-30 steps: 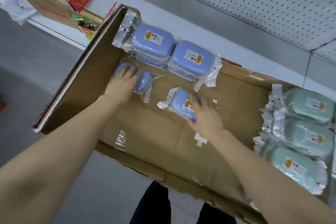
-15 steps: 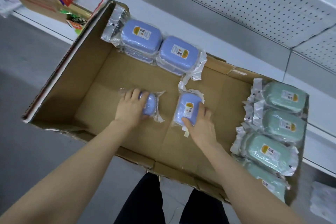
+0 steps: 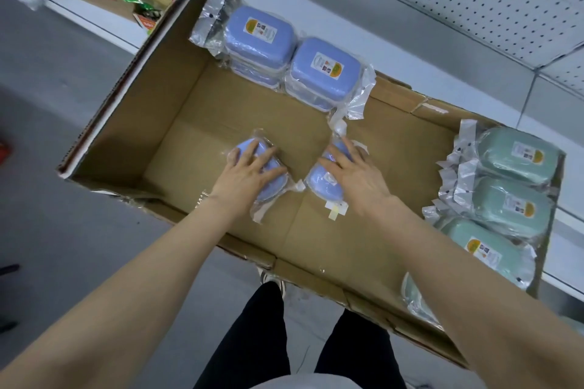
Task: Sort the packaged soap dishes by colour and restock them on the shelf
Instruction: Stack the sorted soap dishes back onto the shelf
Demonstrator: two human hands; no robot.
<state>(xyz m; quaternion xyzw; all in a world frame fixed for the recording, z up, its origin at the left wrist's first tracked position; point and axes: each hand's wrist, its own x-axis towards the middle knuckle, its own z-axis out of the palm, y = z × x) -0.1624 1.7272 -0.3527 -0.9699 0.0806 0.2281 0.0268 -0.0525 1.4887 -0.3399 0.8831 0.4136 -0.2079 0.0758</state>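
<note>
Left hand (image 3: pixel 249 172) spreads fingers over one blue soap dish (image 3: pixel 270 191), right hand (image 3: pixel 355 174) over a second dish (image 3: pixel 322 185); slick wrapping could let either slip.

Bright, even overhead light in a soft wide-angle view.

Cool, diffuse light falls from above, leaving only a soft shadow inside the cardboard box (image 3: pixel 395 167) along its left wall. The clear wrappers on the blue soap dishes (image 3: pixel 262 38) and the green soap dishes (image 3: pixel 512 155) catch white glare. Motion blur smears the top left corner, and the label print is too soft to read. The lens bends the shelf (image 3: pixel 331 6) edge and stretches the forearms (image 3: pixel 126 294) towards the bottom corners.
</note>
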